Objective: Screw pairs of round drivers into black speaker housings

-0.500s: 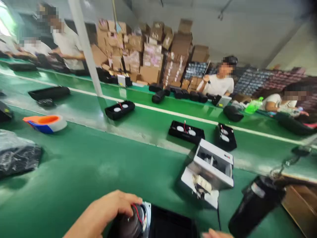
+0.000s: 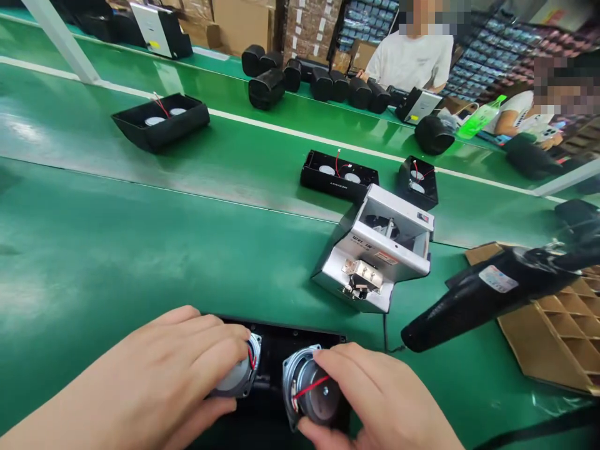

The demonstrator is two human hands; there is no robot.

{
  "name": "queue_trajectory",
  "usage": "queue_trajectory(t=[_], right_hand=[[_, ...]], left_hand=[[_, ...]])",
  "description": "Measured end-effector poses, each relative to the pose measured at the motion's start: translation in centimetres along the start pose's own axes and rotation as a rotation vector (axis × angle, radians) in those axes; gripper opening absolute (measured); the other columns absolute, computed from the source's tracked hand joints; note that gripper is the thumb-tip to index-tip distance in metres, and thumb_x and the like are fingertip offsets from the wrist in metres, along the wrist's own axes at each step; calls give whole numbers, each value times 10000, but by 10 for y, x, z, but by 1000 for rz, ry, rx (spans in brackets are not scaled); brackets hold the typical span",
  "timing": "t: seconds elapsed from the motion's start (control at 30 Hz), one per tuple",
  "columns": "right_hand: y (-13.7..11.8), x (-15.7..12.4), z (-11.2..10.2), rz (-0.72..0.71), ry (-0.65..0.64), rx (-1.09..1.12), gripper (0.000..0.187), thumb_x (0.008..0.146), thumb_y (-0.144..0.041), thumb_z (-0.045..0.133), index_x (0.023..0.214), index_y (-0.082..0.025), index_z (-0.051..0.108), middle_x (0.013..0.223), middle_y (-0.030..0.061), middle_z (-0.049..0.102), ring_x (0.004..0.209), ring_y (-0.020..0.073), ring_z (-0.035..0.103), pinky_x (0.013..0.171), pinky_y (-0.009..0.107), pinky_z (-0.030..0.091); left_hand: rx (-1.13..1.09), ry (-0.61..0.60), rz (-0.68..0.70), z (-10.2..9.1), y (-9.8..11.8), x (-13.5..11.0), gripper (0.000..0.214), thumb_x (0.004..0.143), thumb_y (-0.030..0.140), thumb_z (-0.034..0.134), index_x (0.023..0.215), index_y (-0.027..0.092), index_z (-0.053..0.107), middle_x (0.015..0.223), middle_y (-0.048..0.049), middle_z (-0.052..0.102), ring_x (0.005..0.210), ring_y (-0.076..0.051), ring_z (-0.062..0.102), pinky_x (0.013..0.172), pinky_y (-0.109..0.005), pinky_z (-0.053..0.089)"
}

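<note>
My left hand (image 2: pixel 187 369) is closed round a round metal speaker driver (image 2: pixel 241 375), its fingers over the magnet and a red wire at its edge. My right hand (image 2: pixel 375 394) grips a second speaker driver (image 2: pixel 312 387) by its rim and magnet; this one is tilted, with a red wire across its back. Both drivers are over a black speaker housing (image 2: pixel 272 331) at the bottom of the view. The lower part of the housing is dark and partly hidden by my hands.
A grey machine (image 2: pixel 375 250) stands beyond my right hand. A black hanging tool (image 2: pixel 469 300) and a divided cardboard box (image 2: pixel 553 331) are at the right. Black housings with white cones (image 2: pixel 162 119) lie on the green line. Two people (image 2: pixel 412 50) sit across.
My view has tilted down. My right hand, earlier at the bottom edge, has come in with a speaker driver. My left hand remains on its driver.
</note>
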State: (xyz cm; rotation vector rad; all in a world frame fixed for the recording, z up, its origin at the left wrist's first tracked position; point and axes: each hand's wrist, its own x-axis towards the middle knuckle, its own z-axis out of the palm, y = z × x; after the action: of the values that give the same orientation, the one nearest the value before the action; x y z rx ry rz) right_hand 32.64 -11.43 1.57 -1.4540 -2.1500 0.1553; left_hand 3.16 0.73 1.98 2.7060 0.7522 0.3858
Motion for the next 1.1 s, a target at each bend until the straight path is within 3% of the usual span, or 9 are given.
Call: queue_trajectory(t=[0.1, 0.3, 0.43, 0.5, 0.63, 0.77, 0.87, 0.97, 1.1], right_hand=[[-3, 6, 9, 45, -25, -90, 226, 1063, -408, 672, 1163, -207, 706, 922, 27, 809, 669, 250, 770, 487, 431, 541], [-9, 13, 9, 114, -99, -139, 478, 745, -410, 1064, 1009, -232, 708, 883, -20, 777, 676, 238, 731, 522, 442, 447], [-11, 14, 13, 126, -136, -169, 597, 664, -451, 1162, 988, -215, 719, 850, -24, 759, 656, 232, 711, 537, 436, 433], [-11, 15, 15, 123, -173, -192, 589, 680, -467, 1163, 968, -208, 720, 822, -21, 741, 648, 242, 704, 540, 444, 422], [-11, 18, 12, 156, -275, -167, 565, 741, -501, 1132, 1008, -208, 728, 838, -27, 737, 694, 261, 726, 576, 453, 460], [-11, 22, 3, 174, -396, -112, 634, 796, -377, 1114, 1273, -212, 730, 1057, -6, 802, 834, 279, 786, 643, 451, 543], [-10, 21, 0, 162, -470, -99, 614, 885, -243, 1031, 1396, -227, 690, 1144, -5, 809, 878, 279, 794, 666, 455, 565], [-8, 17, 0, 153, -483, -105, 486, 974, -235, 935, 1384, -223, 675, 1157, 6, 801, 892, 288, 779, 687, 476, 575], [-5, 13, 0, 192, -487, -54, 451, 1003, -243, 888, 1384, -244, 647, 1253, 27, 793, 973, 306, 776, 728, 483, 581]], left_hand=[[21, -64, 67, 6, 0, 4, 413, 935, 117, 712, 1295, 314, 669, 1138, 28, 834, 975, -252, 782, 964, -452, 516], [2, -84, 150, 10, -2, 12, 334, 956, 93, 681, 1227, 283, 637, 1153, 25, 838, 907, -238, 759, 896, -439, 466], [-38, -157, 116, 9, -4, 16, 539, 822, 37, 883, 1226, 296, 637, 1094, 86, 808, 898, -211, 766, 886, -412, 449], [-52, -198, 93, 8, -4, 17, 592, 768, 24, 961, 1189, 295, 645, 1072, 94, 800, 893, -216, 764, 876, -409, 440], [-14, -222, 42, 6, -1, 20, 496, 752, 55, 993, 1070, 272, 680, 994, 61, 798, 803, -253, 723, 798, -417, 426], [53, -278, -50, 2, 6, 26, 491, 684, 17, 995, 1007, 262, 718, 978, 43, 813, 815, -275, 759, 788, -421, 444], [43, -320, -44, 0, 7, 27, 470, 695, 1, 959, 996, 263, 710, 973, 41, 817, 826, -280, 776, 785, -423, 449], [13, -233, 22, 2, 0, 21, 474, 742, -5, 888, 1068, 276, 692, 1049, 28, 835, 858, -283, 785, 809, -429, 457], [-26, -141, 47, 5, -6, 16, 480, 787, 10, 845, 1146, 276, 668, 1091, 8, 836, 854, -278, 774, 816, -438, 466]])
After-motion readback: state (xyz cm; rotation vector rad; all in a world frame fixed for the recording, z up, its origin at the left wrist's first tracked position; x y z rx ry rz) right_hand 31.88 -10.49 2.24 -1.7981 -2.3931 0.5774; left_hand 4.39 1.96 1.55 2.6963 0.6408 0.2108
